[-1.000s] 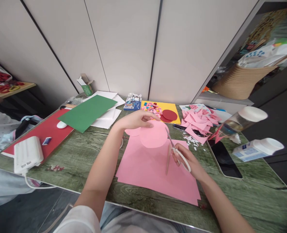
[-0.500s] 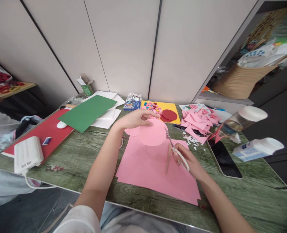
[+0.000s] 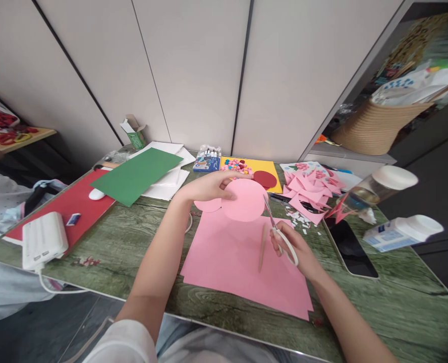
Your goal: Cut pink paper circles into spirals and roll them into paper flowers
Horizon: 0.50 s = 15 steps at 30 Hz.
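My left hand (image 3: 209,187) pinches a pink paper disc (image 3: 244,200) by its left side and holds it just above the table. White-handled scissors (image 3: 280,237) are gripped in my right hand (image 3: 297,252), their blades pointing up at the disc's right edge. Below both lies a large pink paper sheet (image 3: 239,262) with a thin wooden stick (image 3: 262,247) resting on it. A smaller pink cut piece (image 3: 208,205) shows under my left hand.
Green table (image 3: 133,242) holds a green sheet (image 3: 136,174), red sheet (image 3: 63,204), white power bank (image 3: 42,239), yellow card with pom-poms and a dark red disc (image 3: 265,179), pink paper scraps (image 3: 307,189), a phone (image 3: 350,247), a jar (image 3: 379,189) and a bottle (image 3: 401,232).
My left hand has lifted and turned the pink disc slightly up and right. The scissors have moved up along its right edge.
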Motion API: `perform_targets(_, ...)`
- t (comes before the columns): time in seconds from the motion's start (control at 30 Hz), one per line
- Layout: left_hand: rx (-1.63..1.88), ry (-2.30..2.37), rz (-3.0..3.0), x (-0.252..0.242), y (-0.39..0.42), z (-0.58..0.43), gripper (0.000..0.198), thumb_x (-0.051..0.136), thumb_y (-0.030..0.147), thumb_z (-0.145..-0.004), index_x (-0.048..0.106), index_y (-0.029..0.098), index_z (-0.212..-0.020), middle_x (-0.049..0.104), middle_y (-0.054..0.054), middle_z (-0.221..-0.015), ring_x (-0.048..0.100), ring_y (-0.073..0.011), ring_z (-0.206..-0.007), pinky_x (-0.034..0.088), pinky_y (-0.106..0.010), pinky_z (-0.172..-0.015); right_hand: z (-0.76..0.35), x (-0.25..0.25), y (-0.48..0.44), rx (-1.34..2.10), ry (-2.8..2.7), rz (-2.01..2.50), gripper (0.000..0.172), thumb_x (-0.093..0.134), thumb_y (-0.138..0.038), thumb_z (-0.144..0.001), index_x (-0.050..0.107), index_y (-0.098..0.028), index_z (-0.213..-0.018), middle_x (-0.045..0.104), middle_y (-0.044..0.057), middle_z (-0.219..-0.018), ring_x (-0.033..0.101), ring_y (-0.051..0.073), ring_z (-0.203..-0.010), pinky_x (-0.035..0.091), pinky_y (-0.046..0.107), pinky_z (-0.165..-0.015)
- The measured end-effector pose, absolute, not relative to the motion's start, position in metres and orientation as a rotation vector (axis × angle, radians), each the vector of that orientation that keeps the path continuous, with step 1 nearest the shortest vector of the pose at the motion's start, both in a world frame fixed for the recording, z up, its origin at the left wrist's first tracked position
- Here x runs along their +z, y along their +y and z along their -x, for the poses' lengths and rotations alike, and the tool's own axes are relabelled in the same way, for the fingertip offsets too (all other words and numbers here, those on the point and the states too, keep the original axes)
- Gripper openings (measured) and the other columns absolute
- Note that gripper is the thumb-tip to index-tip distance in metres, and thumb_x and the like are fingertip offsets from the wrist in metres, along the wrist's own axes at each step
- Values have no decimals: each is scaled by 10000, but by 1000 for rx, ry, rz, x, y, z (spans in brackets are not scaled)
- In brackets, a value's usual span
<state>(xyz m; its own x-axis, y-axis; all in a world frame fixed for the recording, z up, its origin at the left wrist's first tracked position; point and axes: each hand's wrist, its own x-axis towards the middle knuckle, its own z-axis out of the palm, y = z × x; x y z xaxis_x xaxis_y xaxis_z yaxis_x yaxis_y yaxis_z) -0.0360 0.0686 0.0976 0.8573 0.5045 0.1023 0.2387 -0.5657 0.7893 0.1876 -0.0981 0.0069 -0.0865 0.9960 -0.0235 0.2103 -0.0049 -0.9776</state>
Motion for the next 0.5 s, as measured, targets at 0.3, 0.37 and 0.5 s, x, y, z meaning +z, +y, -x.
perform_targets(0.3, 346, 546, -2257, 98, 70, 36, 533, 581, 199, -712, 493, 230, -1236, 567, -21, -857, 488, -129, -742, 366, -239, -617, -186, 7, -98, 1197, -1440, 1326, 242, 451, -426, -870, 399, -217, -760, 425, -41, -646, 401, 109, -559, 342, 268, -578)
perform_targets(0.37, 356, 547, -2253, 99, 69, 36, 533, 579, 195, -715, 489, 230, -1239, 555, -13, -816, 479, -123, -718, 359, -237, -607, -187, 6, -98, 1186, -1454, 1337, 246, 444, -433, -872, 400, -216, -765, 427, -38, -644, 404, 111, -557, 345, 271, -578)
perform_targets(0.5, 365, 558, -2227, 101, 68, 38, 528, 572, 197, -727, 479, 231, -1246, 528, 8, -726, 460, -110, -657, 350, -233, -583, -188, 4, -97, 1173, -1464, 1348, 251, 441, -448, -869, 410, -216, -779, 432, -36, -628, 407, 113, -546, 343, 270, -560)
